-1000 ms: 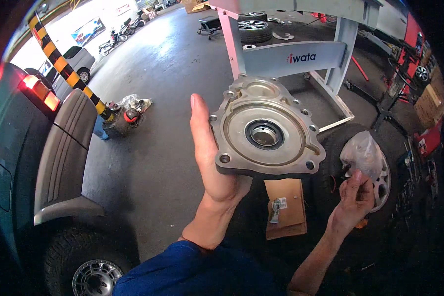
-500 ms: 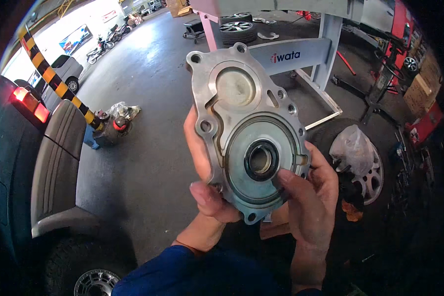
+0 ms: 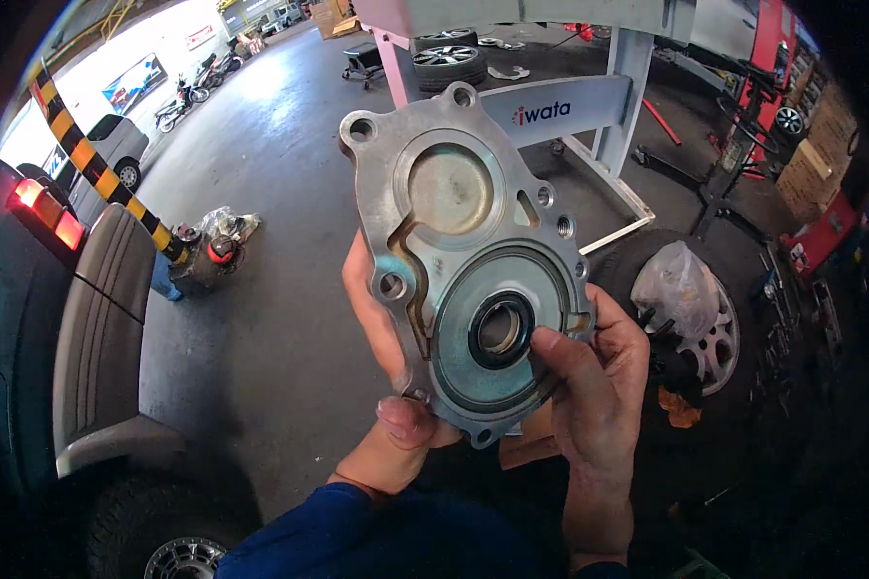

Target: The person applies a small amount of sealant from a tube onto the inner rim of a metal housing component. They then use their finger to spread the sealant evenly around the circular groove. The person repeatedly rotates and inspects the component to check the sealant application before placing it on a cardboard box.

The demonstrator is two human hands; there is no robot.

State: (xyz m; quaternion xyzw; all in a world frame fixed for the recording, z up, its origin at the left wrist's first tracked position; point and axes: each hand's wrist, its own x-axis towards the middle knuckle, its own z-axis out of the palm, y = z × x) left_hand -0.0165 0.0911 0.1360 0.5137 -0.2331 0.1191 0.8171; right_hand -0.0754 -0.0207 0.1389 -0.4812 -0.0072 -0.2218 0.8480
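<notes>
One black ring point(image 3: 478, 342) inside metal housing point(image 3: 442, 253)

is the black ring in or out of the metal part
In: the black ring sits within the larger round recess of the metal part.

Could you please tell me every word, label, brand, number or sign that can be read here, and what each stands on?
Grey crossbeam: one legible word in dark-and-red lettering; I leave brand names unquoted.
Metal housing: faint marks, too blurred to read.
Blue poster in the background: too small to read.
Small reddish sign beside it: too small to read.
</notes>
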